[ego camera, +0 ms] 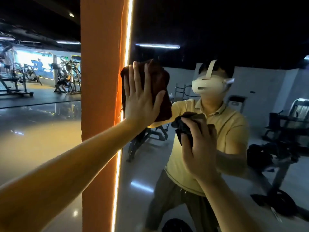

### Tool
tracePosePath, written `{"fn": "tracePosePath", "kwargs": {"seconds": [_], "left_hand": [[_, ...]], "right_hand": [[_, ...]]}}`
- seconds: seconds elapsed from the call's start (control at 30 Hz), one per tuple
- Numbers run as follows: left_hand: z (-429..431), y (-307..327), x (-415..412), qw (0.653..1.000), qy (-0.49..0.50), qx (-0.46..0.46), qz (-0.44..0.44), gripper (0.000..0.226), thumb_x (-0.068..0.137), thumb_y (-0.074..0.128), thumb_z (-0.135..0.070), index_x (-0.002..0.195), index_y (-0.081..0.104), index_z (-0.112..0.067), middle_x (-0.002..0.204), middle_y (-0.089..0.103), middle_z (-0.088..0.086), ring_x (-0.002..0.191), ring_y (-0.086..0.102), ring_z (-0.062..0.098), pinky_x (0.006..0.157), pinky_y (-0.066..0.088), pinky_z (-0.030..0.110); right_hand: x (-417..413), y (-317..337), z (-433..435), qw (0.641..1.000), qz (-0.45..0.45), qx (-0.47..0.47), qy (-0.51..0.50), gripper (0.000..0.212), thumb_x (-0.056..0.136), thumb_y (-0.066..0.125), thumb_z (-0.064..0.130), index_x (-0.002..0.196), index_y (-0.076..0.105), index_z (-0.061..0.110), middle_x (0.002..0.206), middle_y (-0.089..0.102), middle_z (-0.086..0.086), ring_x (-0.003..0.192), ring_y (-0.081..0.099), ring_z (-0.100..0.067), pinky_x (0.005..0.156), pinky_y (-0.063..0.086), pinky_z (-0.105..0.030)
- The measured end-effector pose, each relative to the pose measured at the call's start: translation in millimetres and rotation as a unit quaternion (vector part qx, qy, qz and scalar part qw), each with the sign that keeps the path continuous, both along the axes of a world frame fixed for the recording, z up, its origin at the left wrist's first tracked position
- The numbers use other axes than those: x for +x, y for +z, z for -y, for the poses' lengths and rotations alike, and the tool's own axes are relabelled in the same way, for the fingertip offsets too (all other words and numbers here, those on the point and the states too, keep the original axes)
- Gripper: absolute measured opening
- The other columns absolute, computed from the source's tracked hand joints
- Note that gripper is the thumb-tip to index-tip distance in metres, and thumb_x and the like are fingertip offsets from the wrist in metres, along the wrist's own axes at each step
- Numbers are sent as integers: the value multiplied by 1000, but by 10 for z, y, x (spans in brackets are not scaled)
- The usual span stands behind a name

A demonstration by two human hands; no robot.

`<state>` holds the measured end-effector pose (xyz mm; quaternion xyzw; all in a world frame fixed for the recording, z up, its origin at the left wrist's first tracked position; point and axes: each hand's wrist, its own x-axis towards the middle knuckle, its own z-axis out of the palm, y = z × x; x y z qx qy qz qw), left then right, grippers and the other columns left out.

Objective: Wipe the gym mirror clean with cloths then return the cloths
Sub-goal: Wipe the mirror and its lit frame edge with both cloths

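The gym mirror (217, 39) fills the right half of the view and reflects a person in a yellow shirt with a white headset. My left hand (140, 99) lies flat, fingers spread, pressing a dark red-brown cloth (158, 77) against the glass near the mirror's left edge. My right hand (199, 148) is lower and to the right, its fingers holding a dark grey cloth (185, 124) against the mirror. Most of each cloth is hidden behind the hand that holds it.
An orange pillar (100, 81) with a lit vertical strip (127, 47) borders the mirror on the left. Beyond the pillar lie a glossy floor (33, 131) and exercise machines (66, 79). The mirror reflects benches and dark equipment at the right.
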<state>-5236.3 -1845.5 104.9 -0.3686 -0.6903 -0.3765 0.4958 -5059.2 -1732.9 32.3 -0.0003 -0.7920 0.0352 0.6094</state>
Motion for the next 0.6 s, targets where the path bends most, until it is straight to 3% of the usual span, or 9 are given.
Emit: {"fn": "tracePosePath", "kwargs": {"seconds": [0.07, 0.13, 0.3, 0.4, 0.5, 0.6], "left_hand": [[-200, -70, 105, 999, -20, 29, -29, 81, 107, 29, -57, 166, 14, -4, 172, 3, 28, 161, 1, 44, 130, 0, 58], [-304, -505, 131, 995, -40, -5, -86, 79, 107, 28, -57, 167, 13, -6, 173, 2, 26, 161, 2, 43, 129, -2, 60], [97, -2289, -188, 969, -13, -179, -168, 76, 110, 30, -55, 169, -1, -18, 175, -6, 19, 161, -2, 40, 128, -3, 62], [553, -3002, -353, 941, 19, -285, -183, 77, 108, 38, -46, 169, 1, -17, 175, -5, 18, 161, -1, 39, 127, 8, 64], [603, -2807, -359, 947, -20, -279, -157, 66, 113, 35, -42, 169, 9, -17, 175, 7, 18, 161, 11, 39, 122, 24, 65], [361, -1958, -213, 975, -49, -178, -125, 68, 112, 36, -47, 166, 13, -11, 172, 11, 24, 160, 14, 42, 125, 20, 66]], "right_hand": [[21, -59, -14, 1000, -16, -19, 8, 37, 98, 53, 19, 135, 61, 16, 129, 62, -6, 114, 59, -28, 95, 44, -40], [50, -150, -48, 1000, -20, -21, 11, 38, 98, 53, 19, 135, 59, 16, 128, 62, -7, 114, 59, -29, 96, 45, -39], [42, -443, -25, 1000, 15, 6, -5, 36, 96, 54, 19, 129, 66, 8, 123, 63, -11, 111, 59, -33, 94, 44, -43], [37, -603, 32, 999, 46, 18, 4, 36, 96, 56, 17, 129, 66, 9, 124, 63, -11, 115, 58, -30, 92, 49, -51], [51, -678, 24, 998, 62, 20, 15, 36, 97, 55, 18, 130, 65, 10, 125, 63, -9, 117, 59, -29, 92, 49, -54], [39, -651, 57, 997, 63, -30, 27, 36, 97, 56, 18, 131, 65, 10, 128, 64, -10, 120, 60, -32, 93, 49, -56]]}}
